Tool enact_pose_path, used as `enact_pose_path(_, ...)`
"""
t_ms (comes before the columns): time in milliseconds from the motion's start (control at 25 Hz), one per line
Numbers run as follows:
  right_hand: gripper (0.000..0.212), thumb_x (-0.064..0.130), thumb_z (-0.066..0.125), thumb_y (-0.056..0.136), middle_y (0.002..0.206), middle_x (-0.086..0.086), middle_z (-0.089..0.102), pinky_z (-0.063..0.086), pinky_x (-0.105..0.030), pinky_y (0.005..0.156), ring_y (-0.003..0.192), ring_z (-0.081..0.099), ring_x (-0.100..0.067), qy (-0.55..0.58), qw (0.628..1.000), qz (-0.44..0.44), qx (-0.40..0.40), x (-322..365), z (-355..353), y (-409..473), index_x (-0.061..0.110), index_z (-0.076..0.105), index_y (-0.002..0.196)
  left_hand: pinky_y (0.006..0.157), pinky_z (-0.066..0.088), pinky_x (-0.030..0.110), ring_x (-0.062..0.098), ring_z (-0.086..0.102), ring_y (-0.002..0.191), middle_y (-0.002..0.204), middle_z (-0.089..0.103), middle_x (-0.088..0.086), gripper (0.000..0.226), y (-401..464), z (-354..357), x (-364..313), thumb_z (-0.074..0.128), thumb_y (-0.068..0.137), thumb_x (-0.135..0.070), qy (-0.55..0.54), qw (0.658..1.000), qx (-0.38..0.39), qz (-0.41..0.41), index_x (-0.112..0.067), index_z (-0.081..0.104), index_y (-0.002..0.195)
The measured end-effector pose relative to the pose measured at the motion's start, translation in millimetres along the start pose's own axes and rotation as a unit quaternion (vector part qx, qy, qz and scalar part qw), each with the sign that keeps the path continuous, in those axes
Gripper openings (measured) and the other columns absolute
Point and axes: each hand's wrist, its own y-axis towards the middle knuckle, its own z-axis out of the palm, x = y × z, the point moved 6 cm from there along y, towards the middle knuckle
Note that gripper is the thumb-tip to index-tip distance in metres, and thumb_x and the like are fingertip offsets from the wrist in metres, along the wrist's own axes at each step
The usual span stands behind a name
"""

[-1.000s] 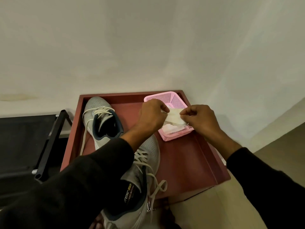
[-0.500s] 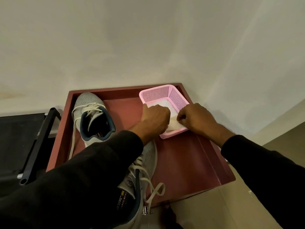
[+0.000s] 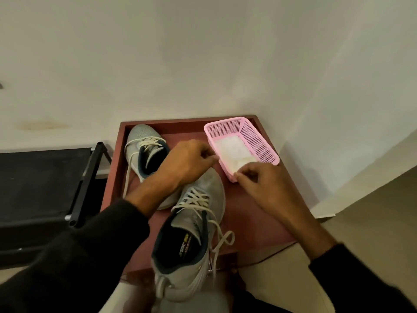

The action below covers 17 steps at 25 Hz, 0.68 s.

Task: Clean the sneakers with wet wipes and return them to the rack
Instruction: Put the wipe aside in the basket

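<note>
Sneakers (image 3: 191, 224) sit beside the pink basket (image 3: 259, 141) of wipes (image 3: 232, 150). Both hands, left (image 3: 187, 163) and right (image 3: 259, 181), pinch at a wipe, I think. Shoes look light and squishy; grab the heel collar.

The person wears a dark, nearly black long-sleeved top of soft, plain cloth, with no print or marking that can be made out. The left sleeve (image 3: 74, 256) ends partway along the forearm, leaving the wrist and the left hand (image 3: 187, 161) bare; the right sleeve (image 3: 361, 283) ends higher up the forearm, so more of that arm shows bare behind the right hand (image 3: 259, 184). Neither hand shows a ring, watch or glove.
</note>
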Motion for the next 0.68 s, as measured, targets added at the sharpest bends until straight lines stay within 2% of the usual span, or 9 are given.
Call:
enact_pose_path(80, 0.021, 0.047, 0.066, 0.089, 0.076, 0.014, 0.067, 0.051, -0.022, 0.061, 0.073, 0.062, 0.000, 0.076, 0.996, 0.033, -0.022, 14.8, 4.6, -36.3, 0.027, 0.068, 0.083, 0.065, 0.045, 0.027, 0.006, 0.060, 0.071, 0.072, 0.064, -0.011, 0.030, -38.6, -13.1, 8.5, 0.058, 0.094, -0.046, -0.039, 0.999, -0.028, -0.013, -0.025, 0.064, 0.073)
enact_pose_path(120, 0.027, 0.051, 0.064, 0.088, 0.070, 0.013, 0.064, 0.051, -0.024, 0.058, 0.071, 0.061, 0.000, 0.090, 0.994, 0.042, -0.038, 22.1, 6.8, -53.9, 0.027, 0.064, 0.077, 0.063, 0.045, 0.026, 0.003, 0.059, 0.070, 0.071, 0.063, -0.012, 0.030, -60.5, -19.7, 10.5, 0.057, 0.093, -0.049, -0.056, 0.997, -0.053, -0.010, -0.026, 0.065, 0.074)
enact_pose_path(200, 0.043, 0.064, 0.057, 0.084, 0.061, 0.008, 0.062, 0.054, -0.034, 0.055, 0.060, 0.060, -0.004, 0.084, 0.994, 0.058, -0.028, 32.3, 19.9, -84.4, 0.023, 0.060, 0.068, 0.069, 0.049, 0.024, -0.001, 0.060, 0.081, 0.086, 0.065, -0.015, 0.025, -101.3, -26.0, 16.2, 0.057, 0.089, -0.053, -0.065, 0.994, -0.088, 0.008, -0.031, 0.069, 0.090)
enact_pose_path(320, 0.064, 0.082, 0.046, 0.074, 0.062, 0.006, 0.067, 0.056, -0.038, 0.060, 0.056, 0.064, -0.009, 0.087, 0.985, 0.131, 0.076, 33.5, 52.5, -113.8, 0.021, 0.065, 0.069, 0.082, 0.053, 0.024, -0.002, 0.057, 0.096, 0.107, 0.058, -0.019, 0.032, -133.4, -5.2, 26.1, 0.058, 0.085, -0.053, -0.020, 0.999, -0.031, 0.030, -0.033, 0.068, 0.109)
enact_pose_path(400, 0.050, 0.076, 0.055, 0.073, 0.065, 0.008, 0.067, 0.057, -0.039, 0.064, 0.061, 0.064, -0.006, 0.116, 0.978, 0.156, 0.069, 32.0, 62.4, -118.6, 0.027, 0.066, 0.072, 0.085, 0.053, 0.025, 0.000, 0.057, 0.098, 0.110, 0.059, -0.016, 0.028, -134.5, 3.0, 33.1, 0.065, 0.088, -0.041, 0.002, 0.998, -0.056, 0.034, -0.031, 0.068, 0.114)
enact_pose_path(480, 0.019, 0.054, 0.069, 0.080, 0.069, 0.013, 0.067, 0.057, -0.035, 0.067, 0.066, 0.064, -0.001, 0.141, 0.979, 0.143, 0.038, 36.4, 62.8, -114.0, 0.036, 0.066, 0.077, 0.084, 0.053, 0.024, 0.003, 0.058, 0.097, 0.110, 0.060, -0.013, 0.029, -133.1, 5.9, 36.1, 0.069, 0.088, -0.033, 0.017, 0.996, -0.087, 0.024, -0.029, 0.067, 0.116)
enact_pose_path(520, 0.010, 0.044, 0.072, 0.082, 0.067, 0.014, 0.066, 0.056, -0.031, 0.064, 0.065, 0.062, 0.000, 0.144, 0.981, 0.122, 0.034, 41.1, 62.1, -108.8, 0.038, 0.066, 0.078, 0.082, 0.053, 0.024, 0.004, 0.059, 0.096, 0.108, 0.060, -0.012, 0.028, -133.7, 6.5, 36.5, 0.070, 0.087, -0.031, 0.020, 0.995, -0.098, 0.020, -0.029, 0.067, 0.115)
enact_pose_path(600, 0.009, 0.038, 0.069, 0.082, 0.064, 0.010, 0.062, 0.051, -0.031, 0.058, 0.060, 0.058, -0.004, 0.120, 0.989, 0.076, 0.031, 44.2, 62.7, -98.6, 0.030, 0.069, 0.078, 0.077, 0.053, 0.024, 0.004, 0.058, 0.090, 0.102, 0.059, -0.013, 0.020, -135.8, 5.9, 34.9, 0.069, 0.088, -0.030, 0.016, 0.993, -0.118, 0.014, -0.029, 0.067, 0.108)
enact_pose_path(680, 0.020, 0.045, 0.065, 0.076, 0.069, 0.007, 0.063, 0.054, -0.035, 0.062, 0.065, 0.061, -0.007, 0.112, 0.991, 0.074, 0.021, 38.0, 64.4, -91.4, 0.027, 0.071, 0.083, 0.071, 0.051, 0.021, 0.002, 0.056, 0.082, 0.094, 0.058, -0.015, 0.008, -138.3, 6.5, 32.8, 0.066, 0.090, -0.032, 0.003, 0.990, -0.142, 0.003, -0.029, 0.066, 0.098)
